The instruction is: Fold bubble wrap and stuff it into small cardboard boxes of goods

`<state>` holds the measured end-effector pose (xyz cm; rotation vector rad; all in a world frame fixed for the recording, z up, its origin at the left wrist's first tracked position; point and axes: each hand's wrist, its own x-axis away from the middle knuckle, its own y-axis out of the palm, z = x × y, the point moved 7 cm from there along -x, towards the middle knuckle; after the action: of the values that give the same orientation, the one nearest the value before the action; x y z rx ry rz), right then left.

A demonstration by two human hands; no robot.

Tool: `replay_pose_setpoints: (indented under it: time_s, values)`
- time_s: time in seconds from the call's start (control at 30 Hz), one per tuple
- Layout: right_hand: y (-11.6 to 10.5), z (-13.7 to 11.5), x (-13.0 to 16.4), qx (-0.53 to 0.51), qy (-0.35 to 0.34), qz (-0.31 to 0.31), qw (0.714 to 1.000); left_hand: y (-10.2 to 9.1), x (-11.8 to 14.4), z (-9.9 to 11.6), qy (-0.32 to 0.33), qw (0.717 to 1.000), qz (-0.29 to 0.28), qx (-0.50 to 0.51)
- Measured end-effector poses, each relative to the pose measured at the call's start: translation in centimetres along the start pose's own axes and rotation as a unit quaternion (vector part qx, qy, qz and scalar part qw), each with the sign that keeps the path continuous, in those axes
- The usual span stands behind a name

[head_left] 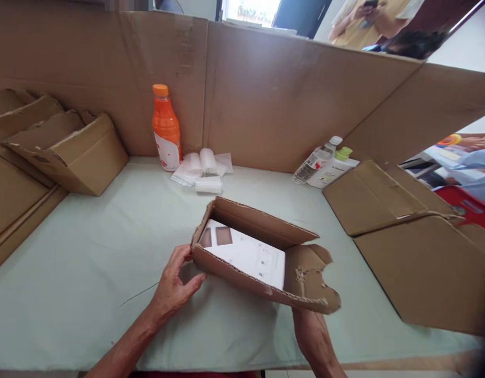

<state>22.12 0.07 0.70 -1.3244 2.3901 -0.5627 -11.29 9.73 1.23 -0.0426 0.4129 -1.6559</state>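
An open cardboard box (234, 273) with torn edges is tilted above the middle of the table, its right end flap splayed out. Inside lies a white carton (246, 255) with small print and two brownish squares at its left end. My left hand (177, 281) grips the box's left end, fingers at the corner and thumb along the near wall. Under the right part of the box, my right hand (305, 320) bears it from below; its fingers are hidden behind the cardboard.
An orange bottle (166, 131) and white plastic rolls (205, 170) stand at the back. A clear bottle (315, 161) and a white bottle with green cap (333, 170) lean right. Cardboard boxes flank the left (81, 157) and right (423, 268). A cardboard wall (266, 100) runs behind.
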Motion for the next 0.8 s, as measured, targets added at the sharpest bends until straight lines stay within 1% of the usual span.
replay_pose_setpoints:
  time_s: [0.07,0.1,0.17,0.23,0.27,0.33,0.4,0.43,0.47,0.53,0.6,0.63,0.7,0.73,0.8]
  values:
    - [3.1,-2.1,-1.6,-0.058,0.013,-0.069,0.996,-2.2,-0.2,-1.2,-0.032,0.998,0.053,0.017]
    - [5.1,-3.5,-2.3,-0.093,0.017,-0.114,0.989,-3.6,-0.3,-1.9,-0.052,0.995,0.082,0.025]
    - [9.3,-6.8,-3.3,-0.159,0.003,-0.202,0.966,-6.3,-0.8,-3.2,-0.093,0.985,0.140,0.032]
    - [13.1,-9.6,-3.9,-0.202,-0.022,-0.258,0.944,-8.9,-1.3,-4.3,-0.119,0.971,0.204,0.029]
    - [14.6,-10.7,-4.2,-0.216,-0.034,-0.276,0.936,-10.0,-1.5,-4.6,-0.122,0.963,0.238,0.024]
    - [17.0,-11.6,-5.0,-0.228,-0.052,-0.309,0.922,-11.6,-1.7,-5.1,-0.108,0.947,0.301,0.020]
    - [18.4,-11.4,-6.5,-0.222,-0.064,-0.333,0.914,-12.1,-1.8,-5.6,-0.090,0.937,0.335,0.033]
    - [18.6,-10.9,-7.7,-0.212,-0.068,-0.332,0.917,-12.1,-1.8,-6.0,-0.086,0.935,0.341,0.041]
    - [18.7,-10.3,-9.4,-0.190,-0.074,-0.318,0.926,-11.9,-1.7,-6.4,-0.088,0.935,0.341,0.048]
    - [18.5,-9.4,-13.5,-0.128,-0.086,-0.262,0.953,-11.5,-1.5,-7.2,-0.104,0.936,0.333,0.052]
    - [18.8,-9.1,-17.8,-0.071,-0.097,-0.203,0.972,-11.3,-1.2,-7.8,-0.119,0.936,0.327,0.048]
    - [19.5,-9.2,-19.8,-0.053,-0.100,-0.182,0.977,-11.2,-1.1,-8.0,-0.124,0.936,0.327,0.044]
    - [21.6,-9.9,-23.0,-0.039,-0.100,-0.157,0.982,-11.3,-0.9,-8.2,-0.128,0.937,0.325,0.023]
    - [22.8,-10.4,-24.2,-0.035,-0.101,-0.149,0.983,-11.3,-0.8,-8.3,-0.131,0.937,0.323,0.010]
    - [24.9,-11.7,-25.6,-0.033,-0.105,-0.143,0.984,-11.4,-0.8,-8.4,-0.139,0.938,0.317,-0.012]
